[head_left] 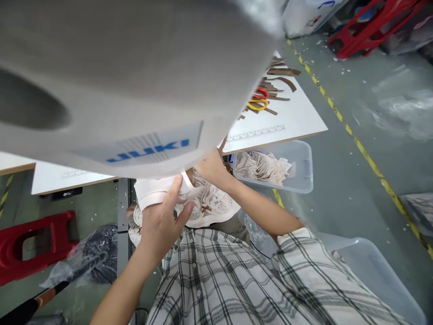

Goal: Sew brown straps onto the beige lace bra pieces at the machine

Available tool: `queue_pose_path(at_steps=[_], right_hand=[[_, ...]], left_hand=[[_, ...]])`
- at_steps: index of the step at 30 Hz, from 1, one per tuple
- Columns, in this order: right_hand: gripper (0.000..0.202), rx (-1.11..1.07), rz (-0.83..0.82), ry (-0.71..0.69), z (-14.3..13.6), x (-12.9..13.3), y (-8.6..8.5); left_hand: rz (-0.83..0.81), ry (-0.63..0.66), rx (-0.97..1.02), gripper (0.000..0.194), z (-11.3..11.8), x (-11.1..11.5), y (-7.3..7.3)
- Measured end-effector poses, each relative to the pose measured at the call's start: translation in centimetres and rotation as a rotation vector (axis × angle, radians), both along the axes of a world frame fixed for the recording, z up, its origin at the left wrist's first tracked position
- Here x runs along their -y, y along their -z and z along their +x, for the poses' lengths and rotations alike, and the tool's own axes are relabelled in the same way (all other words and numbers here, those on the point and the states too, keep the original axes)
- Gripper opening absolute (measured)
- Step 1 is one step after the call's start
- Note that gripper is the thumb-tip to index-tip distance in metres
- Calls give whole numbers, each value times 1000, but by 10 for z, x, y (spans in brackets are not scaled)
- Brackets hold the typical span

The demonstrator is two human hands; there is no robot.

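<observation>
A large white sewing machine head (152, 90) marked JUKI fills the upper left and hides the spot under it. Below its lower edge, white fabric with lace and a small brown bow (216, 203) hangs over my lap. My left hand (164, 214) rests on the white band of the fabric, its thumb and fingers apart, fingertips at the machine's lower edge. At the right end of that edge is my right hand (213, 169), beside the fabric and a brown strip; its fingers are partly hidden behind the machine, and what they hold is not clear.
On the white table (304, 115) at the right lie brown strips (284, 71) and scissors with red and yellow handles (259, 104). Beneath its edge, a clear bin (304, 174) holds light fabric pieces. Red stools (54, 239) stand left and upper right; another clear bin (372, 266) is lower right.
</observation>
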State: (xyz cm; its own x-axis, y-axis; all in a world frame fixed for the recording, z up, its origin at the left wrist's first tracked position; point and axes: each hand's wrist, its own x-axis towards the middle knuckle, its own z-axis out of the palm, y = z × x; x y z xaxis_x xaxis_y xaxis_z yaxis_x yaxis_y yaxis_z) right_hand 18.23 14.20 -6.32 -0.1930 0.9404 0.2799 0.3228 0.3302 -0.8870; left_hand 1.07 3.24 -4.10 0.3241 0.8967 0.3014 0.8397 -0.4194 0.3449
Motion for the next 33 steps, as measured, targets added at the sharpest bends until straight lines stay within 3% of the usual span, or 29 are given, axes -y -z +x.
queue_pose_path(at_steps=[3, 9, 33], right_hand=[[21, -203, -6, 113, 6, 11, 11], [21, -348, -148, 115, 21, 32, 30], [18, -304, -201, 55, 25, 55, 19]], left_hand=[[69, 11, 30, 68, 2, 4, 2], [130, -26, -5, 82, 6, 9, 6], [110, -100, -73, 81, 6, 9, 3]])
